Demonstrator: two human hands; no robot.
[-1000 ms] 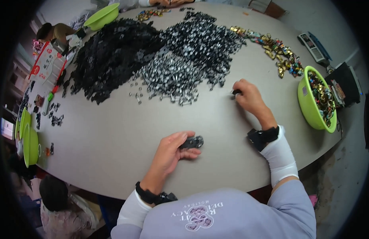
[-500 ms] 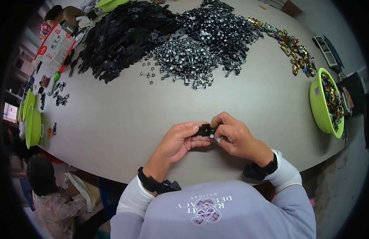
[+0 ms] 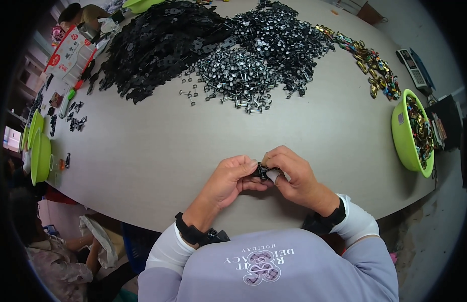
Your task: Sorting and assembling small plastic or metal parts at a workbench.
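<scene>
Close in front of my body, my left hand (image 3: 224, 180) pinches a small black toy car chassis (image 3: 262, 172) between thumb and fingers. My right hand (image 3: 298, 176) closes on the chassis's other end, its thumb and forefinger bent over it. White wrapping shows on a right fingertip. The fingers cover much of the chassis, so I cannot tell how its wheels sit. Farther off lie a pile of flat black chassis pieces (image 3: 158, 48) and, to its right, a heap of small wheel pairs on metal axles (image 3: 238, 75).
Small colourful toy cars (image 3: 367, 60) trail along the far right. A green basin (image 3: 401, 128) full of them stands at the right edge, near a desk phone-like device (image 3: 414, 70). Green basins (image 3: 40, 156) and a co-worker (image 3: 57, 256) are at the left.
The chassis has turned and tilted in my fingers, so its flat face no longer shows. My right fingers have shifted slightly left over it. The seated co-worker at the left has leaned farther left.
</scene>
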